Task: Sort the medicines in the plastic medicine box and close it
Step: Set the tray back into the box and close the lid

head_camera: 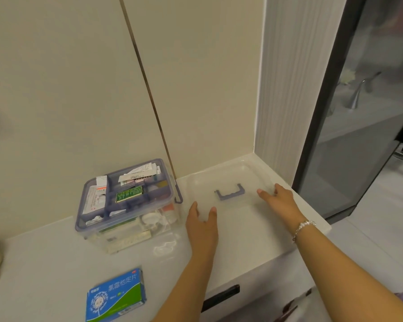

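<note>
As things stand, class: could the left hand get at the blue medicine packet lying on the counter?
Probably yes. The left hand rests on the clear lid, holding nothing, and bare counter lies between it and the blue packet.

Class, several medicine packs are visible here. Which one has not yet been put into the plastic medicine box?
The blue and green medicine pack, lying flat on the counter in front of the plastic medicine box. All the other packs sit inside the box's tray compartments or below them.
</note>
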A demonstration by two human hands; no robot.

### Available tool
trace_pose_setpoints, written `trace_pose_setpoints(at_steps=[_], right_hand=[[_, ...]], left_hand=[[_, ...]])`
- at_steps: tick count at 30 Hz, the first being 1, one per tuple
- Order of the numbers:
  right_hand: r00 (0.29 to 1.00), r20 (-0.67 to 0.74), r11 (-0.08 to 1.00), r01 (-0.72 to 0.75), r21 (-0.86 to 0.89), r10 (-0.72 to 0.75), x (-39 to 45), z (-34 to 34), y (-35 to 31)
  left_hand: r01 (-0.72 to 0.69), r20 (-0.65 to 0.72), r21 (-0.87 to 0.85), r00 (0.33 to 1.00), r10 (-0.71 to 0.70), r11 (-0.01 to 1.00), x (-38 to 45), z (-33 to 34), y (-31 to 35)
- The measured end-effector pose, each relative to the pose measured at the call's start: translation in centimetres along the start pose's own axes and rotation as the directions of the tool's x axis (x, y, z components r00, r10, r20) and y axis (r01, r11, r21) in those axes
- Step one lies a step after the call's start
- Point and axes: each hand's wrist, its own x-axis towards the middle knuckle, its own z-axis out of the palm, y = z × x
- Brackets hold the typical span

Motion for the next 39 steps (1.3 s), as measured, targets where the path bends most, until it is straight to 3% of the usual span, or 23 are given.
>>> trace_pose_setpoints(at_steps=[4, 12, 21, 26, 33, 39], right_hand=[[1.0, -0.018, 0.987, -0.019, 0.161, 0.022, -1.1, -1.0, -0.1], [0.987, -0.077, 0.907, 0.16, 0.391, -0.141, -5.9, -1.2, -2.6], [0.936, -0.19, 0.826, 0.35, 0.441, -0.295, -11.2, -0.5, -7.1], [0.904, -0.13, 0.808, 0.424, 0.409, -0.408, -12.7, 1.1, -9.7], [0.85, 0.019, 0.798, 0.487, 0.356, -0.527, -13.2, 5.3, -11.9], [0.803, 0.142, 0.791, 0.508, 0.341, -0.578, -12.5, 7.9, -12.7]], left_hand=[[-0.036, -0.002, -0.059, 0.999, 0.036, 0.998, -2.1, -1.0, 0.1], [-0.153, -0.067, -0.104, 0.987, 0.147, 0.983, -5.5, -4.8, 2.3], [-0.299, -0.165, -0.145, 0.947, 0.275, 0.943, -6.9, -10.6, 5.2], [-0.375, -0.278, -0.252, 0.911, 0.305, 0.892, -5.9, -14.6, 6.5], [-0.391, -0.399, -0.379, 0.887, 0.233, 0.839, -3.1, -19.9, 6.8], [-0.203, -0.333, -0.512, 0.943, 0.024, 0.835, 0.9, -23.6, 6.6]])
